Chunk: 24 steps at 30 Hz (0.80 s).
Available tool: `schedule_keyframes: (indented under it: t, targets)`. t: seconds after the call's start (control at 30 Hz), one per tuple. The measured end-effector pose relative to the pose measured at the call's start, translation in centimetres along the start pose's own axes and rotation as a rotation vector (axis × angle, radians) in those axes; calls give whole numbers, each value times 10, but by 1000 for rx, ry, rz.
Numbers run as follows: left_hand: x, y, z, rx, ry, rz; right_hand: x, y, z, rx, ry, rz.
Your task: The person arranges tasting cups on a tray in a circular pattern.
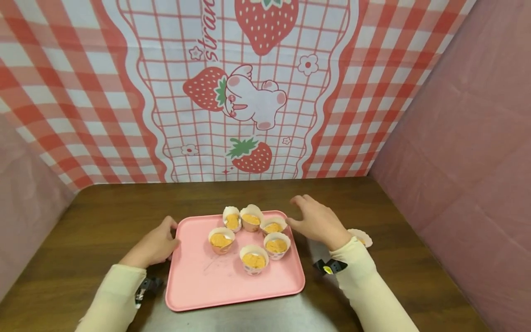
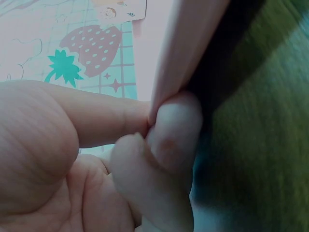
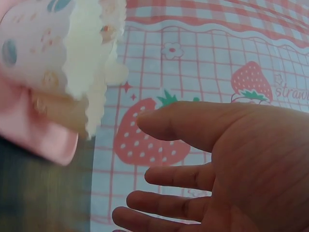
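Observation:
A pink tray [image 1: 199, 288] lies on the table, tilted slightly in the head view. My left hand [image 1: 154, 244] pinches its left rim, and the left wrist view shows the thumb and a finger meeting around the tray's edge [image 2: 176, 58]. Several paper baking cups with yellow-orange cake inside stand on the tray, among them a front cup [image 1: 254, 261] and a left one [image 1: 221, 240]. Beside the back right corner, my right hand [image 1: 317, 222] hovers with fingers spread and holds nothing. Nearest to it is a cupcake [image 1: 274, 226]; patterned paper cups [image 3: 34, 48] show in the right wrist view.
Another paper cup [image 1: 362, 237] sits on the brown wooden table [image 1: 398, 272] to the right, partly hidden behind my right wrist. A grey metallic surface [image 1: 244, 318] shows in front of the tray. A strawberry-print cloth [image 1: 257, 106] hangs behind, with pink cloth on both sides.

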<state>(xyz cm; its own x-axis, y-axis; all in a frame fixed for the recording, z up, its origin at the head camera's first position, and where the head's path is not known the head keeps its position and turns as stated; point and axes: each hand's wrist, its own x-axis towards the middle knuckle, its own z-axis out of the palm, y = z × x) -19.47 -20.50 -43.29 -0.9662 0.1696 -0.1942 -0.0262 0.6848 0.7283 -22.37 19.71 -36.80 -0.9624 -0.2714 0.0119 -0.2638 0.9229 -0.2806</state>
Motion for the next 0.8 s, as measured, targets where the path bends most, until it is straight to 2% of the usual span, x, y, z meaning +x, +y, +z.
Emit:
schedule_keyframes:
  t: [0.2,0.47,0.7,0.8]
  targets:
    - [-2,-3,-1,-3,-3,-18,-1,21,-24,-89,-56,12]
    - [-1,-7,0,-8,5,-25,-12,57,-52,-227,-155,-40]
    - [-3,-8,-1,-26,8,-21,-23,74,-62,-216,-428,73]
    - [-2,-9,-1,-35,9,-21,-26,75,-64,-192,-495,83]
